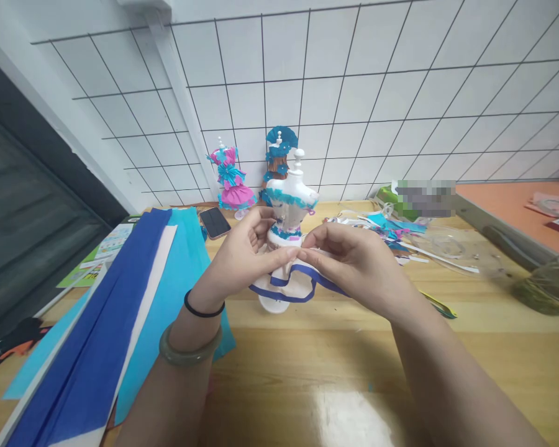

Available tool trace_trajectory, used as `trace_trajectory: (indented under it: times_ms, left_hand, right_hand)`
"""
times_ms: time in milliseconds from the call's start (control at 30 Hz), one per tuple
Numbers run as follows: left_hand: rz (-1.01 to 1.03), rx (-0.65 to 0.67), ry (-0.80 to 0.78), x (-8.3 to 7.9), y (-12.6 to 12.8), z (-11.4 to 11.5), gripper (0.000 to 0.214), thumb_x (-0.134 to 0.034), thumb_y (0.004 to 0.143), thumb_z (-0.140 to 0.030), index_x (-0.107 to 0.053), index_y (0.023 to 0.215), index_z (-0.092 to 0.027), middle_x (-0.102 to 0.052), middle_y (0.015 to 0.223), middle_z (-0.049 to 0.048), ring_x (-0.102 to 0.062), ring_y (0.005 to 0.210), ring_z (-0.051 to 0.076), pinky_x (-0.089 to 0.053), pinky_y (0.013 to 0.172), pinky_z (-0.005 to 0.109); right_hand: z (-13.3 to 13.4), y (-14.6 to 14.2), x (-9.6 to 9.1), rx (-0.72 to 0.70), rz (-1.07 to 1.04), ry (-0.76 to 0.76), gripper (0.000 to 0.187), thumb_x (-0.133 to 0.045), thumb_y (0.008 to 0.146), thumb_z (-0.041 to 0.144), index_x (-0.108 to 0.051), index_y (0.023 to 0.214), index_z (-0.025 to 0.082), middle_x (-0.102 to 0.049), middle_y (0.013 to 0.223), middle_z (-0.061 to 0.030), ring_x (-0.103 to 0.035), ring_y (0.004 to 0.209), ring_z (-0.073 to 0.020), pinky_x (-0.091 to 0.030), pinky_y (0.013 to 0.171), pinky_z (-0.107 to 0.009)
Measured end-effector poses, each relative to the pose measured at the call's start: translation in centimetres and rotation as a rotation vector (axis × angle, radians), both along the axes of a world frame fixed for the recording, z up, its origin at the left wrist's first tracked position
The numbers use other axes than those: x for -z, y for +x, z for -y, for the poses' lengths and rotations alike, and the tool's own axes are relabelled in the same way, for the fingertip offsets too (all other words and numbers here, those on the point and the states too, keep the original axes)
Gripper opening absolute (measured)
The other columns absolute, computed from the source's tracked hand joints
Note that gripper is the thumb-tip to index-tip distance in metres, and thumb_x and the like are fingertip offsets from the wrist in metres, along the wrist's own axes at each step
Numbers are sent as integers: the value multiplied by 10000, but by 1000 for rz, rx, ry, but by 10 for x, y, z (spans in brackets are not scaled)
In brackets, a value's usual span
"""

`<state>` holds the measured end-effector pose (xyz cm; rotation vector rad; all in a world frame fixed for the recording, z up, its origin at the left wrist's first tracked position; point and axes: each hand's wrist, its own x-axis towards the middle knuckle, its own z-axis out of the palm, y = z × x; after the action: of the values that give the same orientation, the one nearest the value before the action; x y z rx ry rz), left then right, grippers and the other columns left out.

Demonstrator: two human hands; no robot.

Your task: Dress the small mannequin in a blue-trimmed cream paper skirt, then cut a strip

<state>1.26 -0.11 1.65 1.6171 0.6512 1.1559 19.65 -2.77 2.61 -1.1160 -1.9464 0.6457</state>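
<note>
In the head view, a small white dress form (pixel 294 184) stands upright on the table between my hands. Teal ruffle trims its chest and waist, and a white skirt (pixel 294 287) with a dark blue edge flares around its lower part. My left hand (pixel 242 251) is closed at the form's left side, its thumb pressing the skirt near the waist. From the other side my right hand (pixel 349 257) pinches the skirt's upper edge between thumb and fingers, close to the left thumb tip. The skirt's far side and some of my fingertips are hidden.
Blue crepe paper (pixel 107 316) and light-blue sheets (pixel 181 267) lie at left, near a phone (pixel 215 222). Behind stand a pink-and-blue dressed form (pixel 233 177) and a teal-and-brown one (pixel 276 162). Paper scraps (pixel 391 226), a yellow-edged tool (pixel 440 305) and a clear jar (pixel 552 282) are at right.
</note>
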Motion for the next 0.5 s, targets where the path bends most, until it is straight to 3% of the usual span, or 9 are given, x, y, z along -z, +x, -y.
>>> trace_trajectory:
  times_ms: [167,300,400,500]
  left_hand:
    - [-5,-65,-60,-3,-2,-1,474,-702,730,-209,-484,1147,-153,-616,994,61,-601,935,178,-489,781,267]
    - [-41,-165,-92,-9,-4,0,479,-701,721,-233,-493,1145,-146,-626,896,38,-605,826,154,-482,693,240]
    - [-67,-217,-83,-10,-6,1,435,-692,731,-236,-510,1116,-144,-611,816,14,-591,769,132,-471,667,226]
    - [-84,-236,-95,-9,-7,1,420,-691,731,-245,-518,1103,-154,-581,746,-11,-574,707,117,-454,617,212]
  right_hand:
    - [0,3,-3,93,32,188,163,-599,842,345,-569,887,192,-638,842,-38,-585,731,-154,-466,638,-275]
    - [4,5,-8,-31,121,409,231,-611,840,320,-563,1035,207,-617,1024,-76,-568,956,-207,-463,819,-347]
    - [5,1,-8,-93,258,554,219,-585,852,251,-575,1063,195,-589,996,-96,-554,916,-212,-467,767,-356]
    - [5,-7,-4,-32,352,728,146,-521,855,116,-626,950,154,-574,866,-96,-525,762,-188,-439,641,-331]
